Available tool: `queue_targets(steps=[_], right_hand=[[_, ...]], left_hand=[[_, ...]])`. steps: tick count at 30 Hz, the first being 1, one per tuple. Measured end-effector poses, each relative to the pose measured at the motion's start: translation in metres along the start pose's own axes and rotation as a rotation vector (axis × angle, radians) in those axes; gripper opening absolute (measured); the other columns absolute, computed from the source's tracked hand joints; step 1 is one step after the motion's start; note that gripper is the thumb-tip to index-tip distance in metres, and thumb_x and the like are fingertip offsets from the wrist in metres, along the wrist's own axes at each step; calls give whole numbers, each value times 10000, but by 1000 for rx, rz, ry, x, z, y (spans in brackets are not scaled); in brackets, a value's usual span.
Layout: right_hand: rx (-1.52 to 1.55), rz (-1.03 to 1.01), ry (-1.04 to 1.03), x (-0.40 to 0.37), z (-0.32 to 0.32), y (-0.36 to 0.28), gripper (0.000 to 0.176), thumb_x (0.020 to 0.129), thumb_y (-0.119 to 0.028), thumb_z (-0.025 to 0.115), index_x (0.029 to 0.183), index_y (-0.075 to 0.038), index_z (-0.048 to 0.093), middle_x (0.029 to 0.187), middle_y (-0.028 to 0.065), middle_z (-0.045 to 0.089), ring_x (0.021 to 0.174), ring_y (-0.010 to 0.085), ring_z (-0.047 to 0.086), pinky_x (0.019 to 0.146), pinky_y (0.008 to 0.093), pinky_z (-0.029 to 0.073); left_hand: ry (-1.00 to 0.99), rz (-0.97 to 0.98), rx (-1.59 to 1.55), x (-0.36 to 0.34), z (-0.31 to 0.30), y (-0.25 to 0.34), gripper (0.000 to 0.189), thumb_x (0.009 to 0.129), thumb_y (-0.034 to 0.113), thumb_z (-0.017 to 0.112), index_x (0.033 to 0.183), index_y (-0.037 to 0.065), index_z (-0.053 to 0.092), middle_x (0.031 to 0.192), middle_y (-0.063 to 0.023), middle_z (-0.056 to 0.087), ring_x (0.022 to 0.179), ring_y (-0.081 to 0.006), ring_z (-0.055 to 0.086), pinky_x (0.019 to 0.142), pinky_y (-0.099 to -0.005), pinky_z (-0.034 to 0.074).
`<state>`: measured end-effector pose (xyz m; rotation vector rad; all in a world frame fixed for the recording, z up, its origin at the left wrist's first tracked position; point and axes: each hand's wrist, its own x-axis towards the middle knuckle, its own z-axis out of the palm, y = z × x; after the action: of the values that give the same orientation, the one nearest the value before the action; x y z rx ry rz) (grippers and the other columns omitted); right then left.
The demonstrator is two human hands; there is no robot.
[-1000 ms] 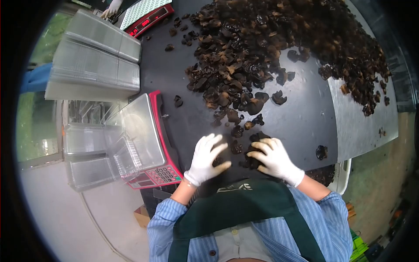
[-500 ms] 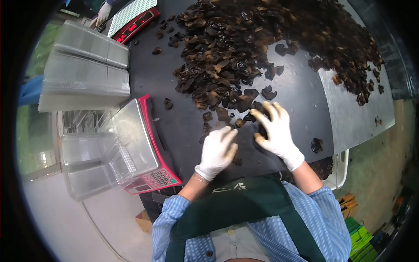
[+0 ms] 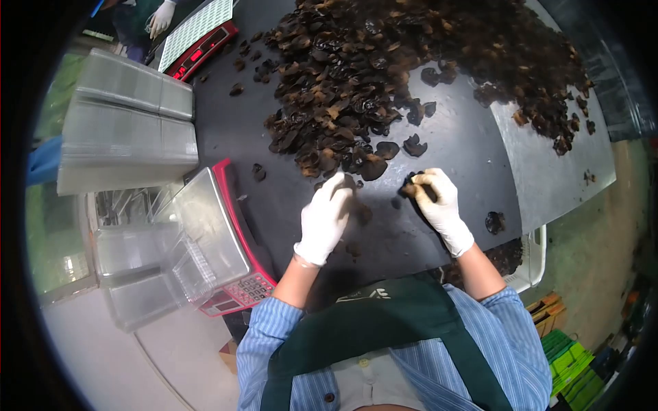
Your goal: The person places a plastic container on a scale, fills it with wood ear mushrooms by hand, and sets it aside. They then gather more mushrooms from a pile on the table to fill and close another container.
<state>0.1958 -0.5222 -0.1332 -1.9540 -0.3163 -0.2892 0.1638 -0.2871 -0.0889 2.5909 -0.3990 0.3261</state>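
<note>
A big heap of dark brown wood ear mushrooms (image 3: 336, 103) covers the far part of the black table (image 3: 233, 137). My right hand (image 3: 442, 205), in a white glove with stained fingertips, pinches a dark piece of wood ear mushroom (image 3: 409, 188) just above the table. At the near edge of the heap is my left hand (image 3: 323, 220), also gloved, its fingers bent together and pointing away from me. Blurred brown pieces show beside its fingertips, and what lies within that grip is hidden. One loose mushroom (image 3: 415, 145) rests beyond my right hand.
On the left, a red scale (image 3: 236, 226) carries clear plastic boxes (image 3: 140, 253). Behind it stand tall stacks of clear boxes (image 3: 130, 130). Another red scale (image 3: 199, 51) and a co-worker's gloved hand (image 3: 162, 17) are at the far left. A white basket (image 3: 538, 257) sits below the right edge.
My right hand has closed from spread fingers onto a mushroom piece and drawn slightly nearer. My left hand has moved a little left and away from me. Small pieces between the hands have shifted.
</note>
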Motion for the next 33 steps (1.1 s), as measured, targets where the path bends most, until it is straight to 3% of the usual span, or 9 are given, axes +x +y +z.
queue_targets(steps=[3,8,12,15,17,22,25,29,33], right_hand=[[610,751,41,8,-15,-23,77,887,-41,565,945,3,588,877,69,604,760,156,595,708,312,509],[1359,1067,51,1,-23,-32,206,878,-188,604,1013,-33,591,886,62,590,778,165,537,613,289,436],[1855,1050,-113,-10,-8,-29,242,845,-219,644,1014,-55,590,928,47,571,788,182,504,585,280,379],[1768,1124,-74,-12,7,-49,231,848,-212,637,1011,-57,586,932,46,569,793,178,506,589,278,374],[1773,1108,-132,-12,20,-59,236,863,-217,618,1014,-38,586,940,65,570,799,188,516,603,292,400],[1657,1110,-292,-7,64,-86,267,889,-245,595,1033,-20,584,968,115,590,818,214,546,640,314,449],[1565,1165,-333,-5,92,-104,280,894,-271,594,1061,-46,583,965,126,609,819,225,568,658,317,466],[1370,1099,-489,13,126,-149,256,873,-253,610,1050,-72,577,905,78,622,744,202,594,560,264,456],[1089,736,-663,37,163,-211,241,863,-206,598,1041,-45,572,895,70,636,688,153,609,468,206,423]], left_hand=[[-43,97,63,9,15,-11,273,700,27,624,955,122,595,1092,-56,612,873,-236,628,671,-327,524],[77,-97,-239,7,-20,0,358,617,-65,644,952,59,619,971,-109,648,891,-287,640,778,-333,525],[156,-196,-528,-34,-97,5,330,622,-85,540,932,2,608,989,-149,641,928,-255,637,829,-335,509],[247,-357,-533,-78,-160,-8,399,622,-142,394,973,-11,533,1078,-169,579,734,-204,662,652,-297,539],[371,-480,-432,-104,-196,-28,375,677,-201,368,964,-12,517,971,-136,592,730,-192,649,661,-292,527],[221,-683,-29,-155,-239,-98,250,718,-162,491,913,-11,529,824,-79,579,790,-187,605,759,-282,471],[15,-507,214,-158,-225,-105,414,691,-46,627,1096,9,558,1135,-150,565,1123,-272,517,963,-349,407],[173,-623,-306,-157,-231,-99,623,665,10,736,1245,11,510,1280,-147,498,1193,-254,483,1030,-360,369],[234,-487,-101,-171,-254,-103,771,632,153,838,1298,21,474,1327,-150,474,1242,-283,448,1060,-381,342]])
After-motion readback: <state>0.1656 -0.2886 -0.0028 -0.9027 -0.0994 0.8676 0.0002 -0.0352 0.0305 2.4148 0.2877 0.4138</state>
